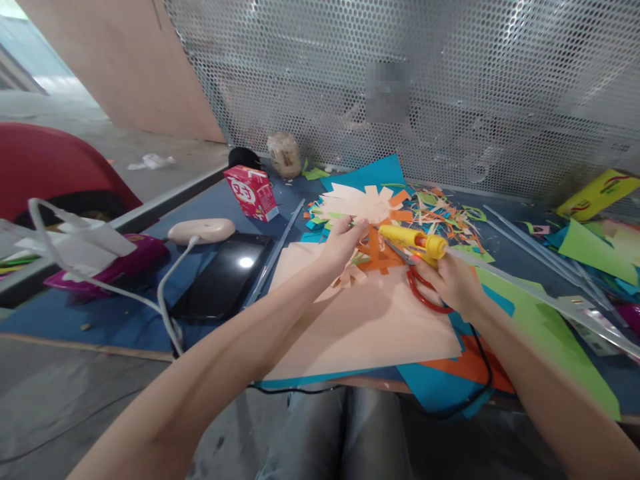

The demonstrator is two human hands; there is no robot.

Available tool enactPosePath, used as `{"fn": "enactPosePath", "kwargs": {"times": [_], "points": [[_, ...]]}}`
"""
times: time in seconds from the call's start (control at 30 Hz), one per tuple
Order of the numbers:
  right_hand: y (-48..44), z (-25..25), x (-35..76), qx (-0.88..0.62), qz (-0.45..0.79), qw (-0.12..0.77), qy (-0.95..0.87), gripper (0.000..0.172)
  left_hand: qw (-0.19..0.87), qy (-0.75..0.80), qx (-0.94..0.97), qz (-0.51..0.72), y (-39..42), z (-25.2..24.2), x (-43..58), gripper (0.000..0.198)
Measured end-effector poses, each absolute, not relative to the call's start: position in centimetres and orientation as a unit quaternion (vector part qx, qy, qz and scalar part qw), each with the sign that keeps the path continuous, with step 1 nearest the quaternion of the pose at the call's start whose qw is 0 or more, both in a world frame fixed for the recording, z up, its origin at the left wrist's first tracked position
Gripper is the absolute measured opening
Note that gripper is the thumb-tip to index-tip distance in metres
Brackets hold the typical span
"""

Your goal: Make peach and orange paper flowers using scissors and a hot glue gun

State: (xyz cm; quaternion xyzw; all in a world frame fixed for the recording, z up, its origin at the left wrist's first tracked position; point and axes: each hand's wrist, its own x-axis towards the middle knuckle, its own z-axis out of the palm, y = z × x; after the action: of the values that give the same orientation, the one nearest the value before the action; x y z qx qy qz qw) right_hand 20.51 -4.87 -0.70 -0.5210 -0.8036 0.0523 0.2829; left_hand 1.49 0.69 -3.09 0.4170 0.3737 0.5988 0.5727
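My right hand [454,283] is wrapped round a yellow hot glue gun [404,236], its nozzle pointing left. A long translucent glue stick [540,293] trails from the gun's back toward the right. Closed at the fingertips, my left hand [347,239] grips the near edge of a pale peach fringed paper piece [357,203], close to the nozzle. Scissors with red handles [425,293] lie just below the gun, partly hidden by my right hand. Under both hands are orange fringed paper [375,252] and a large peach sheet [360,333].
Colored paper scraps [445,217] are heaped behind the hands. Left are a black phone [225,277], a pink-red carton [251,193], a white cabled device [201,231] and a purple power strip [145,257]. Clear sticks [545,250] and a yellow box [597,195] lie right. Perforated metal [320,73] stands behind.
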Motion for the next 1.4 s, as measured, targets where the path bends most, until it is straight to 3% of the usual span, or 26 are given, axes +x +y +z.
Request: {"fn": "enactPosePath", "kwargs": {"times": [0.87, 1.4], "points": [[-5.0, -0.7, 20.3, -0.526, 0.033, 0.332, -0.782, 0.047, 0.526, 0.386, 0.48, 0.586, 1.2, -3.8, 1.4, 0.007], [-5.2, -0.3, 20.1, -0.54, 0.017, 0.268, -0.797, 0.045, 0.511, 0.412, 0.48, 0.582, 0.8, -3.4, 1.4, 0.01]]}}
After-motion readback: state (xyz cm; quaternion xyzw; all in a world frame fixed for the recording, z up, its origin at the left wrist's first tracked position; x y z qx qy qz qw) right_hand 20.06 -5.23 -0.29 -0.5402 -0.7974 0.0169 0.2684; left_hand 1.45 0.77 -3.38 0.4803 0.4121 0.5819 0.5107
